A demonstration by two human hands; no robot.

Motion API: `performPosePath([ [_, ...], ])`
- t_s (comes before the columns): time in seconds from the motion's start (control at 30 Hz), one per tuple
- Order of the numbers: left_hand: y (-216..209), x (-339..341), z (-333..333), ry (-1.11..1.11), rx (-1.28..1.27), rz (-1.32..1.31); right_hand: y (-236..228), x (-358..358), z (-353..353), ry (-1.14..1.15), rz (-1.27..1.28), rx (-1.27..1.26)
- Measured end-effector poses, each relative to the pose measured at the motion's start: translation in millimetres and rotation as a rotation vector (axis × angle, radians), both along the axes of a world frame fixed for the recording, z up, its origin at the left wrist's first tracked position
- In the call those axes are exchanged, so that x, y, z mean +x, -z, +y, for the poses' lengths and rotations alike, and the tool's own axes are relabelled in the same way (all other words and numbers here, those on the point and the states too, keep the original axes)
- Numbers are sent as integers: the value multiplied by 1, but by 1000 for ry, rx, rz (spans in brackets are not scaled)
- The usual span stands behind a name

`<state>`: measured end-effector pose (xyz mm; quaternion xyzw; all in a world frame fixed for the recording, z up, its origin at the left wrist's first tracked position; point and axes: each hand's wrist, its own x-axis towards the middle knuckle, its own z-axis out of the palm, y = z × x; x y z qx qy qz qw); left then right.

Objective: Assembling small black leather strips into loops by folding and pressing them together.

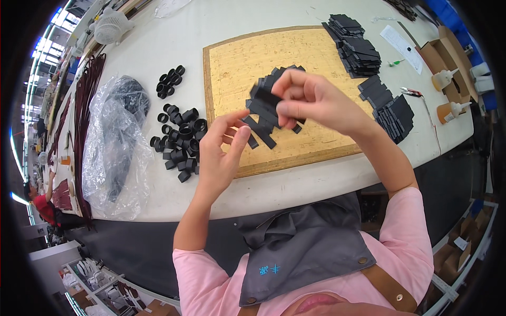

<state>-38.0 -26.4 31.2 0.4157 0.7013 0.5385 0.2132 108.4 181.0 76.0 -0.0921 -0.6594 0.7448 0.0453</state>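
My grey apron (311, 263) sits nearest, below the tan board (237, 58). Over the board, my right hand (319, 102) pinches a blurred black strip (266, 98) between thumb and fingers; my left hand (222, 147) is half-open beside it, thumb apart from forefinger. Loose strips (261, 131) lie on the board beneath my hands. Black rings (184, 130) sit left of it on the white surface (284, 188), a fan (112, 26) past its far-left corner.

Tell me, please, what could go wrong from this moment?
The flat black rectangular strip in the right hand might slip and mix with the loose black strips on the yellow wooden board. The left hand, close to the pile of short black tubular rings, could knock some of them away.
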Motion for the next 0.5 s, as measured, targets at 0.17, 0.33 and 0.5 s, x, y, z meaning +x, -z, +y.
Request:
performPosePath([
  [0.17, -7, 10, 19, 263, -24, -376, 19, 26, -22, 36, 59, 502],
  [0.33, 4, 14, 26, 250, -66, -704, 51, 39, -15, 238, 200, 787],
  [0.5, 18, 20, 27, 326, -65, -696, 63, 40, -16, 260, 281, 983],
])
